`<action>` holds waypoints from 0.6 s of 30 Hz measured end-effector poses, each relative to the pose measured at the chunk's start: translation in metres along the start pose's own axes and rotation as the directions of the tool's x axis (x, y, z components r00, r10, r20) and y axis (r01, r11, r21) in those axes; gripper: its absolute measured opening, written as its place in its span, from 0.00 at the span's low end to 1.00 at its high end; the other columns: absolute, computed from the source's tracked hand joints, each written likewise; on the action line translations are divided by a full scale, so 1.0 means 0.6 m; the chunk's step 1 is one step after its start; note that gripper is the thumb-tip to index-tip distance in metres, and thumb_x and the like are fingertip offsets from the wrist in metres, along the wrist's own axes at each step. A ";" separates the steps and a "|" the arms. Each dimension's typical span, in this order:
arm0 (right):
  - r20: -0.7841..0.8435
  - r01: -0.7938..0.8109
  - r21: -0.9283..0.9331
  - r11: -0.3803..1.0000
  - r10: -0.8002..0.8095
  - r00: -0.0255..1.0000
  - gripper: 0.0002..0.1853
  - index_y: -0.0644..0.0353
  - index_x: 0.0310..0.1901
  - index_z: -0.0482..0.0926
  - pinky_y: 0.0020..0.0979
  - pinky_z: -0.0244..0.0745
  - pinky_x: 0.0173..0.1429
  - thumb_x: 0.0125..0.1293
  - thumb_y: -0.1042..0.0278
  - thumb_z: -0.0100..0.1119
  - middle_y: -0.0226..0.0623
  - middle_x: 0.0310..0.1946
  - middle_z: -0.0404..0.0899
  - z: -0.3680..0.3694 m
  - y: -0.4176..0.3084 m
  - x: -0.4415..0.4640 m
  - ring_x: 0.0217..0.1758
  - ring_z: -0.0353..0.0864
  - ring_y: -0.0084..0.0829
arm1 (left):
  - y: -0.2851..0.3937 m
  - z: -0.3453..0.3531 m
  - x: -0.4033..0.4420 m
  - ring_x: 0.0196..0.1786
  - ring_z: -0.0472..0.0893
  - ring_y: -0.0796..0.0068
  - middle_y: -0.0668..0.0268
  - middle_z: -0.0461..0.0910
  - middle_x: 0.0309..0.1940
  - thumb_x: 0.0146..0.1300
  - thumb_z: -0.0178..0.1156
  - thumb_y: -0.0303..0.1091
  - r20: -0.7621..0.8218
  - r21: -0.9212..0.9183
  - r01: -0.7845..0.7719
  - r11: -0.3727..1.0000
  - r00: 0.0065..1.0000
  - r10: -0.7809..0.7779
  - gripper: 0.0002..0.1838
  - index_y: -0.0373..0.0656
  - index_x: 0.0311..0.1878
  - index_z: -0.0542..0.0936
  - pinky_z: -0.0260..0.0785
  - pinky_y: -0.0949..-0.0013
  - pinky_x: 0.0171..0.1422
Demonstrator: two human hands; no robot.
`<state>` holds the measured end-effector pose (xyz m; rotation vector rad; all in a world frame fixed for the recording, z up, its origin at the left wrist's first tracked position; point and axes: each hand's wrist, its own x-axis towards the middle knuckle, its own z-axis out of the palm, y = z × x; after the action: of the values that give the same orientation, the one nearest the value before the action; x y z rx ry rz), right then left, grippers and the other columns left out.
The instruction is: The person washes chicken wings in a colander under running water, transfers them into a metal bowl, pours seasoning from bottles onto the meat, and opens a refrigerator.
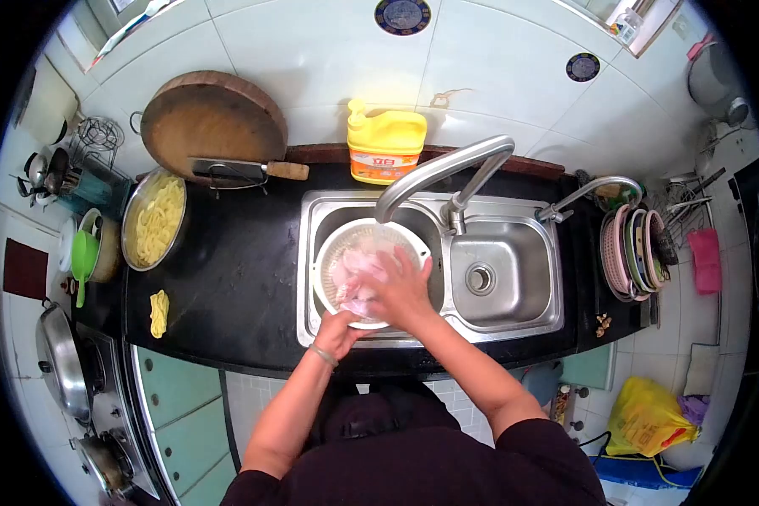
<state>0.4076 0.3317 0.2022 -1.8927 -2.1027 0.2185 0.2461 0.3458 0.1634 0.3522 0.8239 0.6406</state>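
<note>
A white colander (323, 291) sits in the left bowl of the steel sink (308, 319), with pale pink pieces of raw meat (356, 263) inside. My left hand (337, 335) grips the near rim of the colander, its fingers partly hidden. Over the meat lies my right hand (403, 291), fingers spread and touching the pieces; they are somewhat blurred. Directly above the colander is the mouth of the curved steel faucet (443, 173). Whether water is running is hard to make out.
Behind the sink stands a yellow detergent jug (385, 139). A cleaver (236, 169) rests before a round chopping board (215, 122). Left on the black counter (228, 287) are a bowl of sliced yellow food (156, 221) and a yellow cloth (158, 314). Stacked baskets (632, 253) stand right.
</note>
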 end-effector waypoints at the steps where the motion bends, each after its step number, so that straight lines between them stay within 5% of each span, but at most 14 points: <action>1: -0.003 -0.003 -0.001 1.000 0.003 1.000 0.22 0.36 0.51 0.74 0.61 0.48 0.62 0.50 0.60 0.61 0.35 0.60 0.64 0.011 -0.002 0.011 0.66 0.58 0.40 | 0.004 0.000 0.001 0.50 0.77 0.55 0.52 0.69 0.54 0.51 0.45 0.15 0.004 0.003 0.001 1.000 1.000 -0.001 0.32 0.38 0.64 0.57 0.80 0.56 0.45; 4: -0.155 0.381 -0.005 0.924 -0.377 0.913 0.21 0.39 0.47 0.76 0.58 0.53 0.60 0.46 0.56 0.63 0.34 0.58 0.65 0.049 -0.010 0.031 0.63 0.62 0.37 | 0.008 -0.012 0.001 0.48 0.78 0.56 0.52 0.71 0.50 0.51 0.44 0.16 -0.062 0.126 -0.012 0.992 0.998 0.019 0.29 0.36 0.60 0.59 0.80 0.57 0.42; 7: -0.011 0.395 0.076 0.916 -0.395 0.918 0.16 0.43 0.41 0.78 0.57 0.55 0.59 0.48 0.56 0.60 0.35 0.56 0.67 0.061 0.004 0.063 0.61 0.64 0.38 | 0.004 -0.020 0.002 0.48 0.78 0.55 0.52 0.71 0.49 0.51 0.44 0.16 -0.078 0.157 -0.022 0.987 0.996 0.035 0.26 0.34 0.58 0.60 0.80 0.56 0.42; 9: -0.051 0.386 0.045 0.921 -0.384 0.922 0.13 0.47 0.38 0.79 0.57 0.56 0.57 0.49 0.58 0.59 0.37 0.56 0.67 0.068 0.022 0.094 0.58 0.65 0.40 | 0.001 -0.022 -0.001 0.49 0.77 0.53 0.51 0.70 0.50 0.51 0.43 0.17 -0.079 0.124 -0.020 0.992 0.996 0.030 0.27 0.32 0.59 0.59 0.79 0.54 0.44; 12: -0.013 0.067 0.150 0.986 -0.065 0.998 0.16 0.49 0.44 0.78 0.59 0.47 0.64 0.52 0.59 0.61 0.39 0.59 0.65 0.056 0.033 0.095 0.64 0.59 0.42 | 0.004 -0.022 -0.004 0.51 0.76 0.50 0.48 0.68 0.54 0.51 0.44 0.18 -0.008 0.059 -0.070 0.996 0.997 0.071 0.30 0.32 0.62 0.56 0.77 0.50 0.48; 16: -0.063 0.252 0.263 0.932 -0.244 0.968 0.25 0.50 0.50 0.74 0.49 0.58 0.59 0.46 0.71 0.63 0.45 0.51 0.70 0.026 0.014 0.031 0.59 0.65 0.42 | 0.009 -0.021 0.004 0.52 0.75 0.50 0.48 0.68 0.55 0.51 0.44 0.18 -0.002 0.067 -0.063 0.996 0.998 0.063 0.30 0.32 0.62 0.56 0.77 0.50 0.48; 18: -0.185 0.191 0.255 0.948 -0.146 0.972 0.26 0.53 0.52 0.72 0.47 0.60 0.58 0.47 0.72 0.62 0.45 0.50 0.71 0.026 0.063 0.027 0.56 0.67 0.44 | 0.012 -0.023 0.007 0.52 0.76 0.50 0.47 0.67 0.56 0.51 0.44 0.17 -0.022 0.057 -0.050 0.997 0.998 0.051 0.30 0.32 0.62 0.56 0.77 0.51 0.47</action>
<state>0.4370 0.3538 0.1777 -1.5115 -1.9957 0.2852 0.2348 0.3547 0.1558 0.4186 0.8587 0.6708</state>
